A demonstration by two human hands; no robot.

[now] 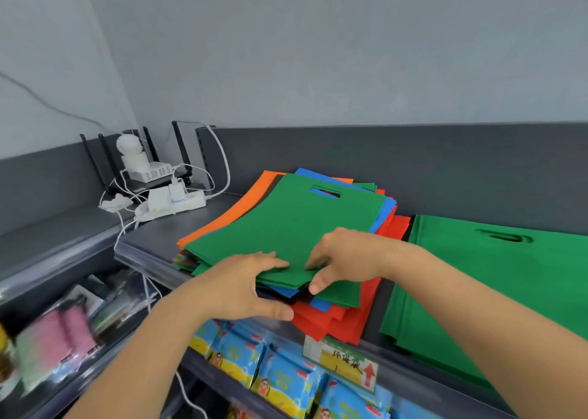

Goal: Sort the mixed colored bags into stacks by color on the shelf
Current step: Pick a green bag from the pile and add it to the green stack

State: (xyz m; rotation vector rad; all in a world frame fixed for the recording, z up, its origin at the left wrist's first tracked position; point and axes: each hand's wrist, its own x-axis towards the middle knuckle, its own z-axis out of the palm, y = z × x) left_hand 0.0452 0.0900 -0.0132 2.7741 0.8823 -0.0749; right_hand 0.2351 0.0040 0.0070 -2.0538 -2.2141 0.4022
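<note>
A mixed pile of flat bags (343,317) lies on the dark grey shelf (159,237), with orange, blue, red and black layers showing at its edges. A green bag (286,224) with a cut-out handle tops the pile. My left hand (245,285) holds the pile's near edge, fingers on the green bag and thumb underneath. My right hand (337,259) pinches the near edge of the top green bags, thumb below them. To the right, a separate stack of green bags (477,285) lies flat on the same shelf.
A white power strip (171,202), cables, a router with black antennas (149,170) and a small white figure crowd the shelf's left corner. Blue snack packets (280,377) hang below the shelf edge, beside a price label with a red arrow (346,361). Pink packages (63,339) sit lower left.
</note>
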